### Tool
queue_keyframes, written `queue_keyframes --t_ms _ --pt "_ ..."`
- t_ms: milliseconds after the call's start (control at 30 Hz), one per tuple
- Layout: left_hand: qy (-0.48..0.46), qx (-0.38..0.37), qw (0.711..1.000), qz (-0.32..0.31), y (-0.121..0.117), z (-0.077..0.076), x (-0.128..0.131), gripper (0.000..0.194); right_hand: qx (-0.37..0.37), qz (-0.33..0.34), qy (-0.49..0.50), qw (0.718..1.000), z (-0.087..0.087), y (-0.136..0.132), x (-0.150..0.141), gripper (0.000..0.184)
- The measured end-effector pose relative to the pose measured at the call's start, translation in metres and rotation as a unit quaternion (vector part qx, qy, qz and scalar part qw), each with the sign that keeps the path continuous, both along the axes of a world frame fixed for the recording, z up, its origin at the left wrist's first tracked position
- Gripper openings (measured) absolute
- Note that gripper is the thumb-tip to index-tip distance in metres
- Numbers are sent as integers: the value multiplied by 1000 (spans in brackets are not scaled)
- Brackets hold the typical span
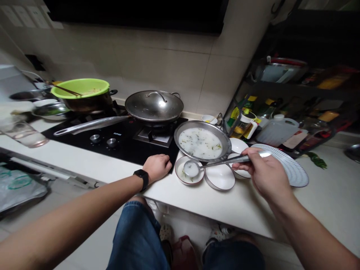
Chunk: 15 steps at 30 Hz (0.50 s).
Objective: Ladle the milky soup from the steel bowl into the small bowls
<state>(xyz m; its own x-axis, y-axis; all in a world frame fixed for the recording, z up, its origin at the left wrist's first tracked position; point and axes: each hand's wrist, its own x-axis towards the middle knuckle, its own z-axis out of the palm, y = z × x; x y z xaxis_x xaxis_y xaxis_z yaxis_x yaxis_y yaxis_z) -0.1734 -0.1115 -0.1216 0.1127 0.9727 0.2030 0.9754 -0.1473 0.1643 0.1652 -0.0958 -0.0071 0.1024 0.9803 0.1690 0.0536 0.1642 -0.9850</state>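
Observation:
My right hand point(266, 170) is closed round the handle of a metal ladle point(222, 161). White liquid fills the ladle's scoop, which is over a small bowl point(180, 180) with pale soup and green bits in it. Behind this bowl stands a wide metal pot point(227, 144) of white soup with chopped greens. A second white bowl point(219, 176) sits just right of the first, with more bowls partly hidden behind the ladle and hand. My left hand point(157, 167), with a black watch at the wrist, rests curled on the counter by the stove's corner, apparently holding nothing.
A lidded wok point(154, 107) stands on the black stove point(112, 131), its long handle reaching left. Farther left are a green basin point(81, 88) with chopsticks and a glass point(28, 135). A striped plate point(289, 165) lies beyond my right hand, below a rack of bottles point(278, 129).

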Motion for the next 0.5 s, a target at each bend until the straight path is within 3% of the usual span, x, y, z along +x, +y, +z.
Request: queue_keyframes --t_ms 67,133,200,267,367,433,500 --pt "-4 0 1000 0 0 0 0 27 47 34 -62 996 -8 -8 3 48" --pt "-7 0 1000 -2 0 -1 0 27 149 68 -154 974 -11 -18 6 37" --pt "-9 1 1000 -3 1 -1 1 27 283 114 -246 920 -10 -29 11 25" --pt "-11 1 1000 -4 1 -2 0 26 391 185 -310 847 -5 -42 16 18" --pt "-14 5 1000 -5 1 -3 0 26 461 267 -365 764 6 -57 25 22" --pt "-13 6 1000 -5 1 -3 0 26 478 261 -372 752 11 -57 31 26" --pt "-12 5 1000 -4 1 -2 1 26 487 212 -366 764 13 -47 33 27"
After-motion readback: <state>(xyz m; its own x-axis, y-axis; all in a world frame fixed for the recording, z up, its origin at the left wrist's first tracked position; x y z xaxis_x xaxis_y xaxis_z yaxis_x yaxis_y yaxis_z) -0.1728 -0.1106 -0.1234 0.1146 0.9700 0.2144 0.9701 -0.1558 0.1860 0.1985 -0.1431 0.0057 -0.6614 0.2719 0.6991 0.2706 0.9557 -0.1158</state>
